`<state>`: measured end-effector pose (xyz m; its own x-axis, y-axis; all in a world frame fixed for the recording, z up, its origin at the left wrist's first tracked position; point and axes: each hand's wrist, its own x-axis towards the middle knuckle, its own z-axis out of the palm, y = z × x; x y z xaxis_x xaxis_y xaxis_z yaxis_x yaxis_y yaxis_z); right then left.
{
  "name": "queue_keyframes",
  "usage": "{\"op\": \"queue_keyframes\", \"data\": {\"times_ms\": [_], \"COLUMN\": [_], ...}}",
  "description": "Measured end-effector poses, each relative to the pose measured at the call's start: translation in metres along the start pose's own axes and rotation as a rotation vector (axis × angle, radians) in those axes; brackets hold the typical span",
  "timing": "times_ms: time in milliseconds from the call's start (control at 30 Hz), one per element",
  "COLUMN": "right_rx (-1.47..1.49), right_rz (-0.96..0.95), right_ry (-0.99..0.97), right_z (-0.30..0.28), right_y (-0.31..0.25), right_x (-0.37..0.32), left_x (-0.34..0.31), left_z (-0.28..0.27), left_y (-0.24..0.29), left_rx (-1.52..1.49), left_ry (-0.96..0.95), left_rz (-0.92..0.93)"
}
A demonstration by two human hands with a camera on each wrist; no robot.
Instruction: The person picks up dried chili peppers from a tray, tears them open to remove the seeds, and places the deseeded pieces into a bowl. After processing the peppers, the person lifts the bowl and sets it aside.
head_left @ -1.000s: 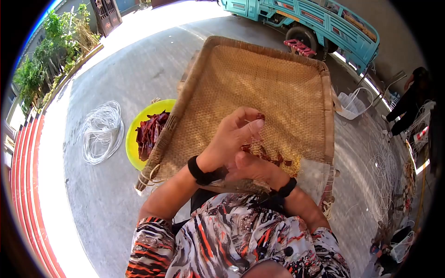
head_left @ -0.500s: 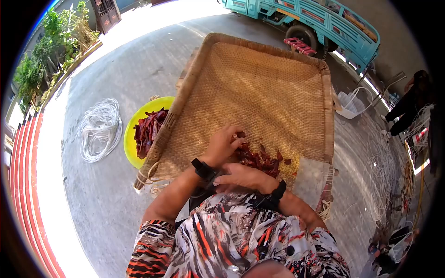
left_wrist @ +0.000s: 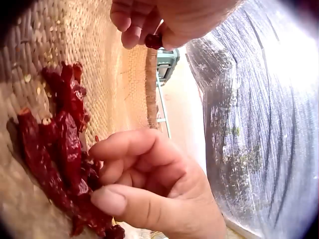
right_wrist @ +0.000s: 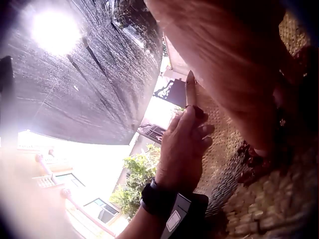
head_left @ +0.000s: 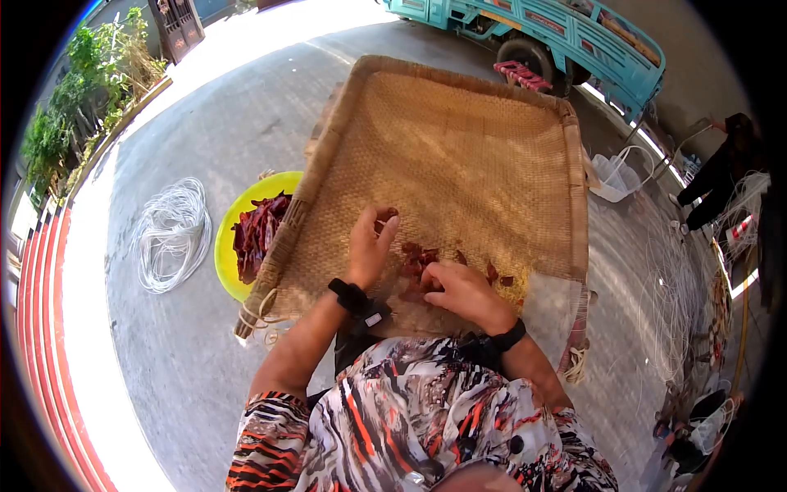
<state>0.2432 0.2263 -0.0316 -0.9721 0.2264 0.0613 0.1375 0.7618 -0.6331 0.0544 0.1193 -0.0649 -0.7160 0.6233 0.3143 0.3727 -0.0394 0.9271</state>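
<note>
big woven tray (head_left: 459,148) right in front of me; yellow plate (head_left: 224,256) by its left side w/ a pepper heap (head_left: 261,234) on it. rt hand (head_left: 467,291) is over the loose peppers (left_wrist: 68,147) at the tray's near end: thumb & fingers loosely bent w/ a gap btwn, nothing held afaict; can't tell if tips touch. left hand (head_left: 369,250) has thumb & fingertips pinched on a small red piece (left_wrist: 154,41), up off the tray. best to prob take one pepper at a time, lightly, b/c dry skin could crack. vs half a sec ago: left hand's shifted left, off the loose peppers; rt hand's come forward over them. tiniest: yellow specks (head_left: 515,293), maybe seeds, nearby.
</note>
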Motion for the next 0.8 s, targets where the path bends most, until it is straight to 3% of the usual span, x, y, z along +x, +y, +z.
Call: {"op": "queue_keyframes", "data": {"times_ms": [167,200,267,367,467,500,567,633,733,800], "right_rx": [-0.136,-0.118,-0.085,0.024,0.253,0.316,0.441,0.622,0.648,0.641], "right_rz": [-0.074,-0.066,-0.051,-0.094,0.125,0.130,0.139,0.249,0.316,0.301], "right_ry": [0.029,0.037,0.053,0.082,0.086,0.103,0.140,0.116,0.116,0.134], "right_z": [0.009,0.011,0.016,0.013,0.004,0.004,0.004,0.003,-0.002,-0.002], "right_y": [0.004,0.006,0.010,0.021,0.013,0.013,0.012,0.004,-0.005,-0.003], "right_x": [-0.001,-0.001,0.000,0.000,0.005,0.006,0.009,0.012,0.012,0.012], "left_x": [0.021,0.023,0.033,0.040,0.031,0.026,0.011,0.000,-0.010,-0.009], "left_z": [-0.048,-0.059,-0.084,-0.091,-0.088,-0.078,-0.056,-0.029,-0.004,-0.003], "left_y": [0.033,0.040,0.010,-0.005,0.004,0.018,0.048,0.044,0.023,0.023], "left_rx": [0.357,0.420,0.681,0.970,0.560,0.318,0.162,0.067,-0.083,-0.102], "left_ry": [0.291,0.370,0.463,0.909,0.406,0.186,-0.273,-0.542,-0.715,-0.713], "left_rz": [0.250,0.190,0.231,0.348,0.193,0.217,0.077,-0.112,-0.122,-0.242]}}
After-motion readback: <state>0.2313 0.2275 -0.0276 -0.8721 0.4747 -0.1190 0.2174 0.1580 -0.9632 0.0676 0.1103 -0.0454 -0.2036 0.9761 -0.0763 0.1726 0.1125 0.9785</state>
